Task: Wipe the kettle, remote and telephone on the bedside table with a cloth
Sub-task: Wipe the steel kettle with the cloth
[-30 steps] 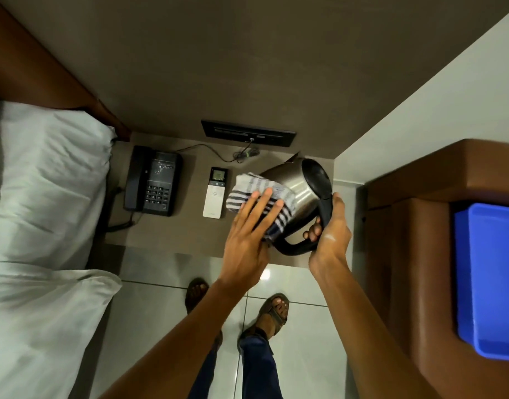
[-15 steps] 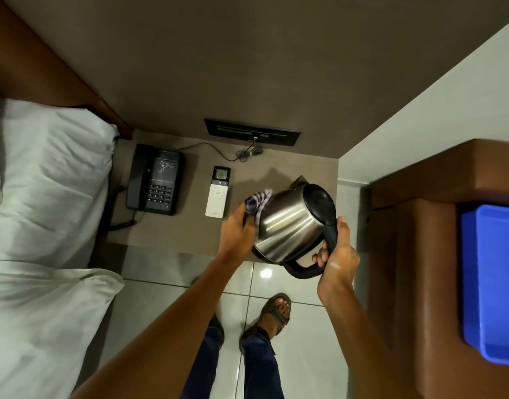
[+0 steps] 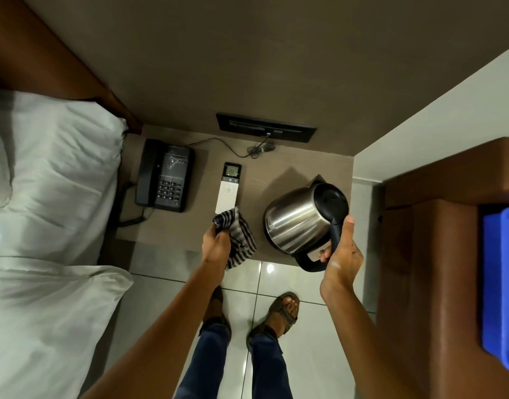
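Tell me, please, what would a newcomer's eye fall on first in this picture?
Probably the shiny steel kettle, tilted at the bedside table's right end, with the right hand on its black handle. Next, the striped cloth bunched in the left hand, just below the white remote.

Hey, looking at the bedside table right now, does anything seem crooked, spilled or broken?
Only the kettle stands out: it is tilted, spout toward the wall, with the right hand holding its handle. No spill shows. The telephone and remote lie flat and look intact; the left hand holds the cloth.
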Motion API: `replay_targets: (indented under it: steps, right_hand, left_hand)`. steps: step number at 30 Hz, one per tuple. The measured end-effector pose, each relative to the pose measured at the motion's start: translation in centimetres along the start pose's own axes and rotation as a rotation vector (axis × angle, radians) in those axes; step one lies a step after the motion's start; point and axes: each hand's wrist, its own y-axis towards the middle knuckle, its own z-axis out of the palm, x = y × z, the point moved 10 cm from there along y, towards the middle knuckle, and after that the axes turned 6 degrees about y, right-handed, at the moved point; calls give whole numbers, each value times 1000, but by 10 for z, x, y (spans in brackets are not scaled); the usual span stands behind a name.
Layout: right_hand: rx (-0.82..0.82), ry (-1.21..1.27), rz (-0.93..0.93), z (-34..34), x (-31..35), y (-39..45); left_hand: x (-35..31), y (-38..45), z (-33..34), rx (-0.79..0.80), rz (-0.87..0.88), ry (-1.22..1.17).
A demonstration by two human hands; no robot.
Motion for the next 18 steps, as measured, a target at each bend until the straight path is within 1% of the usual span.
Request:
replay_targets:
  steps: [5,9,15,18]
  right_hand:
    - [-8,-26,-91,10,1,9]
    - [0,-7,-193,27,-2,4]
    - [-15,10,-214,46,-19,5]
    - [-13,0,-231,52,-29,8]
  left_hand:
    - [0,5,-5,6,6,-65]
    - [8,8,-12,-14,-39,-88]
    - [11,16,-29,-49,-73,-53]
    - [3,22,-36,-47,-53,-68]
